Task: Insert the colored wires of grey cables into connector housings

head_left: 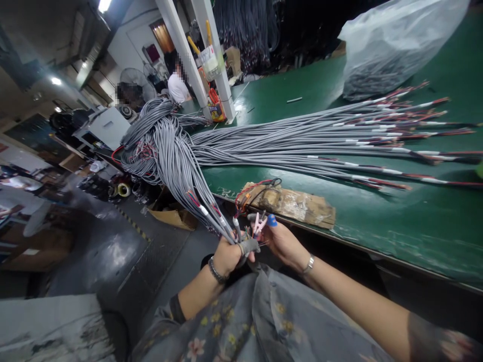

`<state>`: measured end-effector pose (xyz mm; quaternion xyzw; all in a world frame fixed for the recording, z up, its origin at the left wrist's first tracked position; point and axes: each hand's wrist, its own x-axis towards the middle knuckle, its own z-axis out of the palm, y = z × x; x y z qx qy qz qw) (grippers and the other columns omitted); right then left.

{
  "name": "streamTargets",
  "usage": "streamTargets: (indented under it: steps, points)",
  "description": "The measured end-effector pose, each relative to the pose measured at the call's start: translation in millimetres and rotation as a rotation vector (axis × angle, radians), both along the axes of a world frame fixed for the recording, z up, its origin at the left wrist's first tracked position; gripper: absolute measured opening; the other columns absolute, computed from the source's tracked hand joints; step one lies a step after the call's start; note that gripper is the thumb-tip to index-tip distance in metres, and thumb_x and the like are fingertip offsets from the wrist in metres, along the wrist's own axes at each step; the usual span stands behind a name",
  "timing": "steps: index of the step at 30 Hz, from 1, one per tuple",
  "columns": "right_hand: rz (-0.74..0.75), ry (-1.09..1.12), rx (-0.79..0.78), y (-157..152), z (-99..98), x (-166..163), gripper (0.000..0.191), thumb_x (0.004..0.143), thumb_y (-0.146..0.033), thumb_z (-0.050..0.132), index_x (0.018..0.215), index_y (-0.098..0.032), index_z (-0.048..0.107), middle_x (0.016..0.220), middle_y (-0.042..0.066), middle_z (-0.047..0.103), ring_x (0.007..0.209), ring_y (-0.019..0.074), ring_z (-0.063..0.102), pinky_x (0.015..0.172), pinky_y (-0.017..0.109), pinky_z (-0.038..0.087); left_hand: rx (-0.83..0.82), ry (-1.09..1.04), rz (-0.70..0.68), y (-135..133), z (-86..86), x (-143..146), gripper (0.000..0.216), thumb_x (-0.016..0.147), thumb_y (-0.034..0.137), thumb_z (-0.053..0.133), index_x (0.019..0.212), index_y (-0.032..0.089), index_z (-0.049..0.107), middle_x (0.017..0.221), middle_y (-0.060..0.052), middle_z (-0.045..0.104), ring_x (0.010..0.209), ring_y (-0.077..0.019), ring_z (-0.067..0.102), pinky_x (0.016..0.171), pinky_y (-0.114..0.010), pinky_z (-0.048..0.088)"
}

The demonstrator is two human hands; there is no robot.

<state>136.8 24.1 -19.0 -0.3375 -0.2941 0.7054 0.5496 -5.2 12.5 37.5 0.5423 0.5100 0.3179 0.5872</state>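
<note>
A thick bundle of grey cables [177,156] hangs off the edge of the green table [415,216] and runs down to my hands. My left hand [228,256] is closed around the ends of several of these cables, with a grey finger cover on one finger. My right hand [281,241] sits just to the right of it, fingers pinched on a small pink tool or clip [258,224] beside the stripped wire ends; a blue cap [271,219] covers one fingertip. Both wrists wear bracelets.
More grey cables with red and white ends [377,136] fan out across the table. A taped cardboard block with red wires [290,201] lies at the table edge. A big clear plastic bag [392,40] stands at the back. White posts [188,55], people and a cardboard box [173,216] lie to the left.
</note>
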Motion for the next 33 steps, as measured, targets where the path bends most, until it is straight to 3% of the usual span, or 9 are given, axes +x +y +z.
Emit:
streamTargets:
  steps: [4, 11, 19, 24, 29, 33]
  points:
    - [0.050, 0.234, -0.029, 4, -5.2, -3, 0.051, 0.067, -0.066, 0.069, 0.086, -0.019, 0.070, 0.072, 0.004, 0.069, 0.068, 0.0190, 0.061, 0.067, 0.033, 0.049, -0.019, 0.017, 0.005, 1, -2.2, 1, 0.035, 0.065, 0.041, 0.070, 0.045, 0.015, 0.059, 0.042, -0.001, 0.054, 0.042, -0.0086, 0.043, 0.048, -0.024, 0.034]
    - [0.044, 0.299, -0.056, 6, -7.7, -3, 0.042, 0.072, -0.060, 0.070, 0.087, -0.020, 0.071, 0.078, 0.004, 0.071, 0.074, 0.0200, 0.064, 0.070, 0.033, 0.051, -0.010, 0.019, 0.009, 0, -6.3, 1, 0.033, 0.067, 0.038, 0.069, 0.045, 0.016, 0.059, 0.041, 0.000, 0.053, 0.041, -0.0083, 0.042, 0.047, -0.023, 0.033]
    - [0.083, 0.285, -0.127, 2, 5.6, 2, 0.037, 0.073, -0.060, 0.069, 0.080, -0.024, 0.072, 0.071, 0.002, 0.068, 0.064, 0.0142, 0.058, 0.059, 0.026, 0.046, 0.042, -0.015, -0.003, -9, 3.4, -5, 0.039, 0.068, 0.046, 0.071, 0.045, 0.016, 0.060, 0.043, -0.002, 0.056, 0.043, -0.0099, 0.047, 0.051, -0.024, 0.039]
    - [-0.020, 0.146, -0.066, -2, 9.6, 2, 0.041, 0.061, -0.059, 0.078, 0.078, -0.022, 0.072, 0.067, -0.001, 0.063, 0.061, 0.0133, 0.053, 0.059, 0.026, 0.044, 0.070, -0.001, 0.054, -11, -2.6, -5, 0.038, 0.069, 0.046, 0.070, 0.048, 0.015, 0.062, 0.043, -0.002, 0.056, 0.042, -0.0090, 0.045, 0.047, -0.023, 0.036]
    - [-0.092, -0.056, 0.028, -4, 6.6, 2, 0.051, 0.064, -0.072, 0.066, 0.068, -0.021, 0.069, 0.062, 0.001, 0.062, 0.058, 0.0155, 0.051, 0.061, 0.031, 0.044, 0.052, -0.028, 0.081, -7, -6.3, -1, 0.038, 0.070, 0.046, 0.070, 0.049, 0.015, 0.062, 0.042, -0.001, 0.055, 0.039, -0.0079, 0.041, 0.044, -0.023, 0.032]
    - [-0.006, 0.084, -0.027, 0, 3.6, 0, 0.053, 0.060, -0.071, 0.070, 0.080, -0.022, 0.072, 0.066, 0.001, 0.065, 0.057, 0.0151, 0.053, 0.057, 0.029, 0.044, 0.054, -0.035, 0.086, -5, -5.9, 3, 0.039, 0.068, 0.046, 0.071, 0.047, 0.016, 0.061, 0.042, -0.001, 0.055, 0.040, -0.0083, 0.043, 0.045, -0.023, 0.034]
